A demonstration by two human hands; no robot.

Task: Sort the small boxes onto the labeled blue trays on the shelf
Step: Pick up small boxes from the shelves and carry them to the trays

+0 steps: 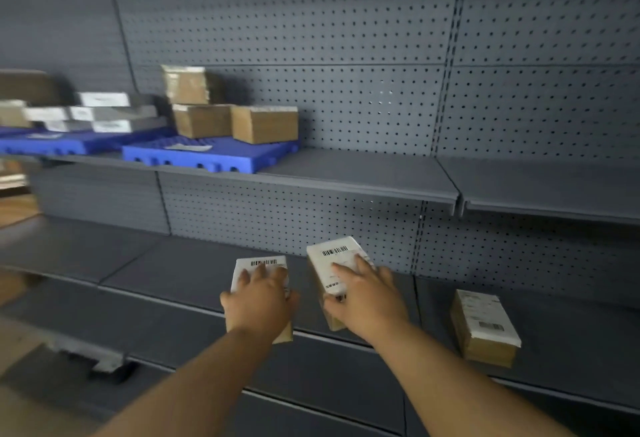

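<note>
My left hand [259, 301] grips a small brown box with a white barcode label [263, 263] over the lower shelf. My right hand [363, 294] grips a second labelled box [334, 256], tilted up. A third small box [485, 327] lies on the lower shelf to the right, untouched. On the upper shelf at left stands a blue tray [207, 156] with a paper label and three brown boxes [265, 123] at its back. Further left is another blue tray [52, 145] stacked with grey and white boxes [114, 112].
The grey metal shelving has a pegboard back [346, 38]. The upper shelf [381, 173] runs right of the trays, with a joint near the right upright. A wheeled cart base [104, 360] sits on the floor at lower left.
</note>
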